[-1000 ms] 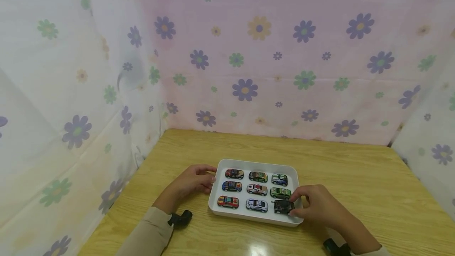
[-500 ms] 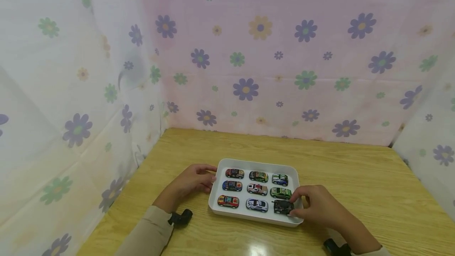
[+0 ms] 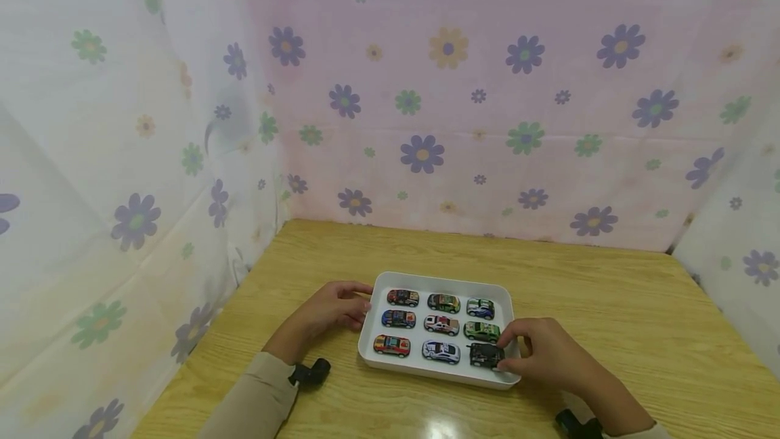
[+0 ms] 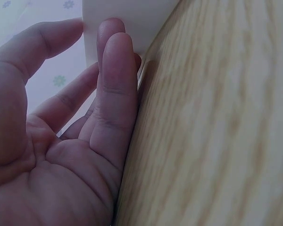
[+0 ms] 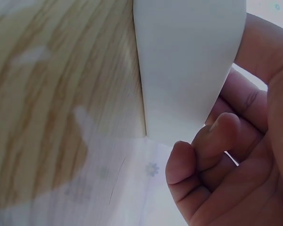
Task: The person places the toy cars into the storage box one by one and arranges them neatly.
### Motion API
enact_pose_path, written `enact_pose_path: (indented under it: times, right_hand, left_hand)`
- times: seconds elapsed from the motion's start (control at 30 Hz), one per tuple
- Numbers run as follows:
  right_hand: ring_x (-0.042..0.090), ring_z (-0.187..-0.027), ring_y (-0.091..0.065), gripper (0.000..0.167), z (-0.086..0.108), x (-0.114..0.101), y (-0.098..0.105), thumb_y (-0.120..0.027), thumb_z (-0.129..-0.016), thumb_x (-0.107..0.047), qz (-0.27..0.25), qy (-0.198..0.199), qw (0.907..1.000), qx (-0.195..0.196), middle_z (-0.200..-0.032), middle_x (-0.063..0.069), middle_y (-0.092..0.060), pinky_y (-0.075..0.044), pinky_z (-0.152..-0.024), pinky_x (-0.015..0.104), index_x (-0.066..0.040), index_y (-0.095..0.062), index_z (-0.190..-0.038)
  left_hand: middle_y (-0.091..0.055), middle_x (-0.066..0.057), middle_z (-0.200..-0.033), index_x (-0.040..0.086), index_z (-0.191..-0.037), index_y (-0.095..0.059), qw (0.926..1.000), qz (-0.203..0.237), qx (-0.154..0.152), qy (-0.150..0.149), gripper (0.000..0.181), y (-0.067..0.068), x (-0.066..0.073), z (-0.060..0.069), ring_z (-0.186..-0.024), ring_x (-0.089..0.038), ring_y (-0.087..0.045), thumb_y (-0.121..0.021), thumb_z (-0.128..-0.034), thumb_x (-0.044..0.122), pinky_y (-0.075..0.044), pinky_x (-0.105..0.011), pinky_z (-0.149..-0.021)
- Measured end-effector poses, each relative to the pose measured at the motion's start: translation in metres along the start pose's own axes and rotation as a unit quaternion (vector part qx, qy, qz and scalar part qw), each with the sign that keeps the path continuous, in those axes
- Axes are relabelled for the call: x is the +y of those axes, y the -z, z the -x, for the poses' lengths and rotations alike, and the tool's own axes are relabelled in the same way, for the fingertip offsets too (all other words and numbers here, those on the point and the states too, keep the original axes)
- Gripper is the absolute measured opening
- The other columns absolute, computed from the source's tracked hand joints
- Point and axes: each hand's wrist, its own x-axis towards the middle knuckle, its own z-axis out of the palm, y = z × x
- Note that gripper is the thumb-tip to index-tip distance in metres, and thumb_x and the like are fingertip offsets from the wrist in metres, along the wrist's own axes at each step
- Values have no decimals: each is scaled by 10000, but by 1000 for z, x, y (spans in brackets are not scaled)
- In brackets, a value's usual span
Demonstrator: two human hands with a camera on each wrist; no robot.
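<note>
A white tray (image 3: 435, 376) on the table bears several small toy cars in three rows. At its front right corner, my right hand (image 3: 544, 351) reaches over the rim and pinches a black toy car (image 3: 485, 356) between thumb and forefinger. In the right wrist view the other fingers curl outside the tray's wall (image 5: 188, 56), which hides the car. My left hand (image 3: 332, 308) is at the left end of the tray, fingers fairly straight. The left wrist view has its fingertips against the tray's outer wall (image 4: 141, 19).
Nearest the black car are a white car (image 3: 441, 351) to its left and a green car (image 3: 481, 331) behind it. A red and yellow car (image 3: 392, 345) sits at the tray's front left. Flowered cloth (image 3: 475, 120) hangs behind the wooden table (image 3: 615, 310) and at both sides.
</note>
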Motion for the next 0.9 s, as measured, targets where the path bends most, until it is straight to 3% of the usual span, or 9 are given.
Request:
enact_pose_path:
  times: [0.43, 0.63, 0.8, 0.9]
  right_hand:
    - [58, -527, -428, 253, -3, -3, 3, -903, -779, -392, 74, 109, 9999, 3, -631, -81, -519, -382, -467, 223, -292, -743, -948]
    - [32, -537, -418, 234, 2, -2, 12, -855, -841, -405, 117, 379, 9989, 248, -658, -84, -524, -394, -478, 222, -264, -755, -999]
    - [-2, -664, -527, 151, 11, 4, 22, -782, -930, -345, 216, 701, 9950, 675, -864, -122, -678, -466, -572, 234, -233, -756, -1028]
    - [-33, -769, -580, 170, 16, 10, 29, -748, -960, -348, 541, 553, 9933, 860, -1033, -130, -725, -505, -644, 245, -230, -751, -1082]
  left_hand:
    - [-741, -132, -1128, 63, -1390, -627, 10000, 9, 46, -62, 521, 3, -2, 3, -856, -211, -721, -781, -915, 208, -635, -347, -739]
    - [-737, -137, -1134, 60, -1387, -624, 9999, 151, -34, -63, 515, 3, -3, 1, -836, -207, -720, -781, -915, 198, -633, -339, -734]
    - [-746, -143, -1126, 55, -1376, -618, 10000, 19, -73, -8, 500, 2, -1, 1, -848, -229, -745, -744, -959, 300, -637, -358, -733]
    - [-738, -121, -1124, 77, -1342, -635, 9982, -604, 39, -48, 482, 3, 4, 4, -849, -240, -750, -705, -983, 390, -637, -372, -737]
